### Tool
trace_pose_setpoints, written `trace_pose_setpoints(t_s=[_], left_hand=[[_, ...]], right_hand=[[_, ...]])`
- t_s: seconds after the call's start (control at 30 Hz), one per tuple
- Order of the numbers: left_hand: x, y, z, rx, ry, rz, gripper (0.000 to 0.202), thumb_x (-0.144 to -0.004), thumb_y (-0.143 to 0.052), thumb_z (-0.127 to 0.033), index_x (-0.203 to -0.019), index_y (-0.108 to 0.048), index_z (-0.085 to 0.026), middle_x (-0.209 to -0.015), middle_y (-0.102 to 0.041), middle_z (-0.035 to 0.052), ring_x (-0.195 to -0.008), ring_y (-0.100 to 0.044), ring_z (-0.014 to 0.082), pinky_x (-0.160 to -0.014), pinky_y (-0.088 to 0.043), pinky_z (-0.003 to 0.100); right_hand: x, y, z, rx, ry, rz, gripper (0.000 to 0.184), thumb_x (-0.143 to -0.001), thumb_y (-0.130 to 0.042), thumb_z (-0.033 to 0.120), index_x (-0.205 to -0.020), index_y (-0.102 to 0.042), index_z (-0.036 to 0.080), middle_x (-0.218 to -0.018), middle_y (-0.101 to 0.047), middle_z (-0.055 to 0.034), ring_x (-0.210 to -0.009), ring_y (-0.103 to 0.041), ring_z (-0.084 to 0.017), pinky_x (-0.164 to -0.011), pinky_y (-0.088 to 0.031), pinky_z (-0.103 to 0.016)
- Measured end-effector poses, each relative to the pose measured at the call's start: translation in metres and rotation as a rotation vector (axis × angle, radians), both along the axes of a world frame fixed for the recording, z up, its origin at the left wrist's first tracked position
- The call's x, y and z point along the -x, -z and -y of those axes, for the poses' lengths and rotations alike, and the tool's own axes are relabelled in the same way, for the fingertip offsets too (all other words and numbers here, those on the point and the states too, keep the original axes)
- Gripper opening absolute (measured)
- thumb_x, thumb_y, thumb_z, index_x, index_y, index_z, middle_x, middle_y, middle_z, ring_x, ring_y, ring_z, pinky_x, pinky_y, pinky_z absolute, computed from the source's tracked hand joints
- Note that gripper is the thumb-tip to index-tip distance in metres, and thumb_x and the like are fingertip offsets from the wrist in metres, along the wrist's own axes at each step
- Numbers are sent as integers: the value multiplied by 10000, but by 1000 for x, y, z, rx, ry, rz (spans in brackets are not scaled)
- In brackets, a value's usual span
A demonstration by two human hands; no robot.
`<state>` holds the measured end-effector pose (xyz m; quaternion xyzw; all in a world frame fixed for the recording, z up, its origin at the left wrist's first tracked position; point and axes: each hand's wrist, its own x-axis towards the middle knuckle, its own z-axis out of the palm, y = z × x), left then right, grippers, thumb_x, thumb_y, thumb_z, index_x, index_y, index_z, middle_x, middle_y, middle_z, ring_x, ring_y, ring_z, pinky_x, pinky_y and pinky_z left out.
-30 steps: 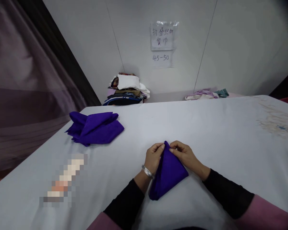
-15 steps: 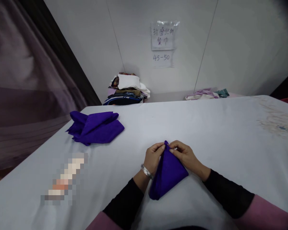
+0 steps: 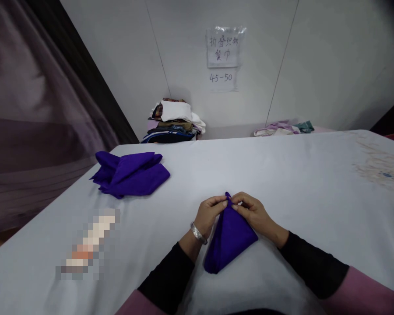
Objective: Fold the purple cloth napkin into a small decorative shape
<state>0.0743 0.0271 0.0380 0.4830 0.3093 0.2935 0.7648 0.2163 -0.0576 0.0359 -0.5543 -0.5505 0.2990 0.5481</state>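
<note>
A purple cloth napkin (image 3: 229, 238), folded into a pointed triangle, lies on the white-covered table (image 3: 282, 175) in front of me. My left hand (image 3: 209, 214), with a silver bracelet at the wrist, pinches the far tip of the napkin from the left. My right hand (image 3: 253, 212) pinches the same tip from the right. Both hands have their fingers closed on the fabric and nearly touch each other at the point.
A loose pile of purple napkins (image 3: 129, 173) sits at the table's far left. A stack of folded cloths (image 3: 174, 121) and some pale fabrics (image 3: 282, 127) lie beyond the far edge by the wall. A blurred object (image 3: 88, 245) rests near left. A curtain (image 3: 29, 118) hangs left.
My left wrist has lifted and turned slightly inward, and the fingers of both hands have drawn closer at the napkin's tip. The napkin stays in place.
</note>
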Motion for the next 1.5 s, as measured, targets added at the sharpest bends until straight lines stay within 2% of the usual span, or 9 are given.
trace_pose_setpoints(t_s=[0.13, 0.27, 0.4, 0.53, 0.77, 0.97, 1.13, 1.3, 1.5], left_hand=[[1, -1, -1, 99, 22, 25, 287, -568, -796, -309, -783, -702, -144, -731, -686, 31, -679, -595, 131, -719, -446, 286], [2, 0, -3, 127, 69, 35, 277, -572, -798, -326, -746, -691, -139, -695, -657, 14, -659, -564, 114, -700, -428, 269], [3, 4, -6, -12, 91, -29, 226, -641, -751, -348, -727, -687, -149, -631, -605, -16, -610, -507, 90, -639, -394, 242], [4, 3, -6, -166, 82, -64, 193, -679, -719, -343, -739, -691, -161, -675, -610, -20, -648, -506, 98, -660, -391, 245], [3, -2, -4, -208, 71, -90, 200, -628, -744, -334, -718, -696, -162, -689, -632, -7, -676, -530, 120, -676, -404, 258], [3, 3, -6, -93, 29, -92, 209, -640, -726, -354, -698, -677, -159, -618, -584, -26, -591, -492, 93, -608, -399, 242], [2, 0, -7, -47, -39, -55, 207, -636, -727, -350, -680, -660, -159, -647, -589, -24, -618, -504, 92, -630, -414, 239], [2, -3, -5, -75, -33, -45, 195, -645, -727, -338, -681, -667, -156, -619, -573, -27, -602, -492, 88, -627, -416, 238], [2, -6, -1, -111, 0, -48, 208, -657, -724, -352, -704, -681, -153, -632, -577, -21, -601, -487, 86, -612, -405, 233]], right_hand=[[0, -1, 0, -37, -13, 75, 85, -840, -531, 274, -813, -601, 233, -849, -593, -26, -807, -543, -174, -736, -431, -313], [0, -1, 0, -109, -35, 96, 80, -845, -527, 236, -821, -603, 231, -857, -588, -28, -811, -546, -171, -733, -434, -316], [-1, 0, 0, -130, -50, 121, 91, -847, -522, 211, -839, -608, 239, -880, -586, -29, -829, -550, -170, -739, -434, -315], [-1, 1, 0, -125, -47, 130, 94, -846, -519, 201, -832, -605, 239, -879, -582, -25, -827, -552, -167, -740, -434, -313], [-1, 2, -1, -123, -27, 145, 93, -843, -521, 211, -824, -608, 235, -872, -590, -26, -812, -555, -165, -725, -441, -312], [2, 0, 0, -137, -23, 147, 94, -843, -525, 224, -850, -617, 240, -982, -583, -51, -912, -555, -184, -781, -452, -340], [6, -5, 4, -134, -17, 132, 77, -833, -539, 211, -842, -612, 236, -1072, -552, -62, -1016, -526, -197, -844, -434, -355], [7, -8, 4, -77, 38, 85, 79, -835, -534, 228, -782, -592, 228, -1043, -569, -52, -986, -539, -193, -811, -436, -335], [6, -5, 2, -59, 52, 90, 64, -829, -537, 222, -817, -599, 229, -963, -589, -32, -867, -557, -165, -741, -440, -300]])
